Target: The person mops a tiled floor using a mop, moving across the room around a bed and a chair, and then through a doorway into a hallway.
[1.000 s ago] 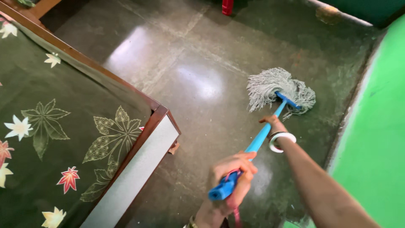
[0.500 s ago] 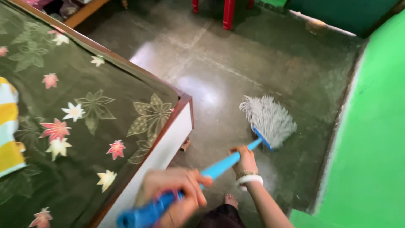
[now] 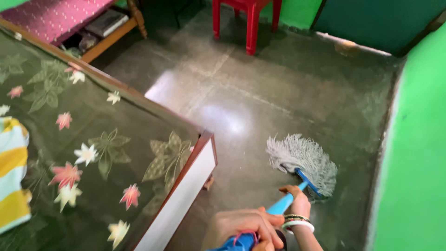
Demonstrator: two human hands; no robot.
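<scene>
A mop with a blue handle (image 3: 281, 208) and a grey string head (image 3: 302, 160) rests on the wet dark floor (image 3: 260, 88). My right hand (image 3: 295, 198), wearing bangles, grips the handle low down, close to the mop head. My left hand (image 3: 244, 227) grips the upper end of the handle at the bottom edge of the view, with a pink loop over its fingers. The string head lies spread on the floor between the bed corner and the green wall.
A bed (image 3: 93, 153) with a dark leaf-patterned cover and wooden frame fills the left side. A striped cloth (image 3: 11, 176) lies on it. A red plastic chair (image 3: 246, 18) stands at the back. A green wall (image 3: 418, 153) runs along the right.
The mop head has been drawn back toward me and swung across the floor. Both hands slid with the handle, and the camera tilted up, bringing the red chair into view.
</scene>
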